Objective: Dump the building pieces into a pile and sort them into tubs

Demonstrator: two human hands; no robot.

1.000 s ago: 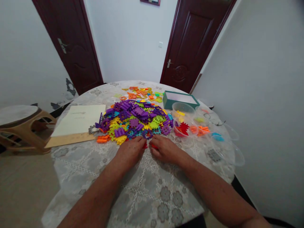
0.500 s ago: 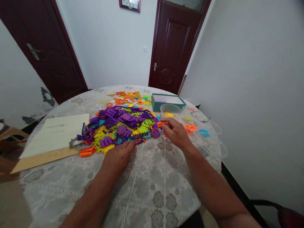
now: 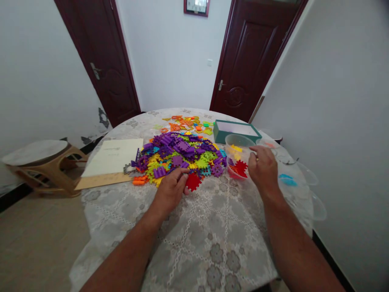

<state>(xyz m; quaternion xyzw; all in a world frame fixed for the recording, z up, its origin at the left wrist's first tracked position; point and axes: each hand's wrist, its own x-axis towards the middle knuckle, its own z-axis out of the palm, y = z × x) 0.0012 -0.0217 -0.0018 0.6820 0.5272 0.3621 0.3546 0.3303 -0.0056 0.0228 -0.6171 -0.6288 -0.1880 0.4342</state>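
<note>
My left hand is at the front of a heap of plastic building pieces, mostly purple, green and yellow. Its thumb and fingers are closed on a flat red toothed piece. My right hand hovers at the right side of the clear plastic tubs, fingers curled and pinched. Whatever those fingers hold is hidden. Beside it, a clear tub shows yellow pieces, and red toothed pieces appear low in front of them.
Behind the tubs stands a green box. Blue pieces and clear lids lie at the right. Orange pieces are spread at the back. A paper sheet and wooden ruler lie left, near a stool.
The view has turned left. My right hand has moved right from the heap to the tubs, and its orange piece no longer shows. My left hand now grips a red toothed piece.
</note>
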